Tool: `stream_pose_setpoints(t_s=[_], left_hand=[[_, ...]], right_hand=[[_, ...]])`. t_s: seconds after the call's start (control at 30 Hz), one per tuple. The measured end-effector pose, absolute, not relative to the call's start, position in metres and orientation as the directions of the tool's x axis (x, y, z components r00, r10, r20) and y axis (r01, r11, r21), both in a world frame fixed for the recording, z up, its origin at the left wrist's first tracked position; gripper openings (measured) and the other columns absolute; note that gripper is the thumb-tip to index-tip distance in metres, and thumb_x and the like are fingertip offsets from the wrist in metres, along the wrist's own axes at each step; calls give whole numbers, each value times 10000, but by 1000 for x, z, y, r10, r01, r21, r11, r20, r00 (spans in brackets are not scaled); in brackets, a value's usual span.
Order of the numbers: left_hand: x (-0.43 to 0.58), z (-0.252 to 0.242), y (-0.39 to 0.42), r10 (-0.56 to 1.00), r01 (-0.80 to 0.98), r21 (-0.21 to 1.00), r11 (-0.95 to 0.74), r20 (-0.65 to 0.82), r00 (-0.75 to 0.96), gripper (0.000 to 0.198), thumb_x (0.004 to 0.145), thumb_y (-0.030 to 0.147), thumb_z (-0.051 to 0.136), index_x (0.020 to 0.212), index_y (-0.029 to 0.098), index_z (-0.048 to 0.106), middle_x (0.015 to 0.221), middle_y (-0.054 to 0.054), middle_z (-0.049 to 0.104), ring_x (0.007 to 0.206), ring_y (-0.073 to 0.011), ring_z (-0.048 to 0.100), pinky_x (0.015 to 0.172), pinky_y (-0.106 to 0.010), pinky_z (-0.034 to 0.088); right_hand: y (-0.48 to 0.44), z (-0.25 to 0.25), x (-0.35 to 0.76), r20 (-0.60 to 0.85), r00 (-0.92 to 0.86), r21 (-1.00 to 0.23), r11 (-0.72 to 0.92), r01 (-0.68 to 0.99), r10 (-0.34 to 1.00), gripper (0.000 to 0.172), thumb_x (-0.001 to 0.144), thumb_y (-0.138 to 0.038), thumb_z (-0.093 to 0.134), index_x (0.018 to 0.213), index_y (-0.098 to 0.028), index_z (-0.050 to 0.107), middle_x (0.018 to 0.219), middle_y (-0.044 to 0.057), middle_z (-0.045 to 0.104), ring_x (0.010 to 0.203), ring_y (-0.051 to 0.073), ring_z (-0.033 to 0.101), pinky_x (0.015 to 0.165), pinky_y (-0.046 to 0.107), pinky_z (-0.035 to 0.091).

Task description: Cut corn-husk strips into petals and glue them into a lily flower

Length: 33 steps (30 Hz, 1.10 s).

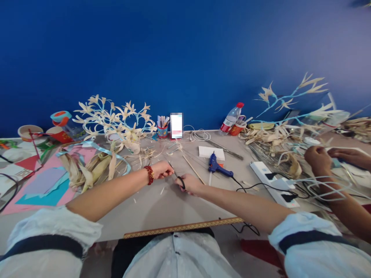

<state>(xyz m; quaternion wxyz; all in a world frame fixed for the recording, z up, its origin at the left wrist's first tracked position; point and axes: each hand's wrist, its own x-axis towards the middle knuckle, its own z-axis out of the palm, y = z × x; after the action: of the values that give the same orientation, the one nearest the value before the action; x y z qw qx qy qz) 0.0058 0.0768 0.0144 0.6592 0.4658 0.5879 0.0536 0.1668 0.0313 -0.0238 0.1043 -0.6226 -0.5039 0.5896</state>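
Observation:
My right hand [190, 184] is closed around the black handles of a pair of scissors [182, 183], above the middle of the table. The blades point forward and left, toward my left hand [162, 170]. The fingers of that hand are pinched close to the blade tips; whatever they hold is too small to make out. Small pale scraps [162, 190] lie on the table beneath my hands. A thin stick [193, 170] lies just beyond the scissors, and a blue glue gun [216, 165] rests to the right on the table.
A branch of pale husk flowers [116, 119] stands at left, near dried corn husks [87, 170] and coloured paper [46, 193]. A lit phone [176, 126] stands against the wall. At right are a bottle [230, 119], a power strip [271, 183] with cables, and another person's hands [319, 158].

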Motion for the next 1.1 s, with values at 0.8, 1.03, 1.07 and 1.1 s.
stream_pose_setpoints(t_s=[0.8, 1.03, 1.07, 1.1], left_hand=[[-9, 40, 16, 799, -413, 745, 524, -261, 542, 532, 798, 205, 704, 1296, 172, 521, 674, 3, 600, 396, 8, 321, 401, -126, 216], [-11, 45, 12, 731, -423, 665, 615, -279, 623, 379, 832, 158, 660, 1209, 158, 617, 663, 8, 555, 384, 24, 271, 375, -98, 206], [-11, 45, 12, 722, -426, 651, 628, -284, 631, 363, 835, 150, 655, 1196, 152, 624, 669, 8, 551, 386, 26, 268, 374, -93, 210], [-10, 45, 12, 714, -431, 636, 641, -287, 639, 346, 836, 143, 651, 1182, 147, 631, 677, 7, 549, 388, 27, 268, 373, -88, 215]], right_hand=[[12, 19, 154, 160, -116, -972, 137, -189, 980, 287, 698, -376, 765, 847, -210, 585, 732, -3, 610, 575, 124, 536, 549, 255, 426], [8, 34, 159, 190, -151, -980, 179, -85, 970, 269, 688, -356, 759, 789, -203, 562, 697, -8, 572, 582, 123, 497, 541, 248, 379], [8, 35, 159, 174, -155, -982, 159, -102, 973, 277, 685, -358, 759, 792, -204, 555, 691, -11, 568, 575, 120, 491, 532, 244, 373], [8, 34, 158, 157, -162, -982, 136, -133, 974, 281, 689, -360, 754, 801, -206, 547, 678, -17, 562, 564, 117, 486, 526, 241, 369]])
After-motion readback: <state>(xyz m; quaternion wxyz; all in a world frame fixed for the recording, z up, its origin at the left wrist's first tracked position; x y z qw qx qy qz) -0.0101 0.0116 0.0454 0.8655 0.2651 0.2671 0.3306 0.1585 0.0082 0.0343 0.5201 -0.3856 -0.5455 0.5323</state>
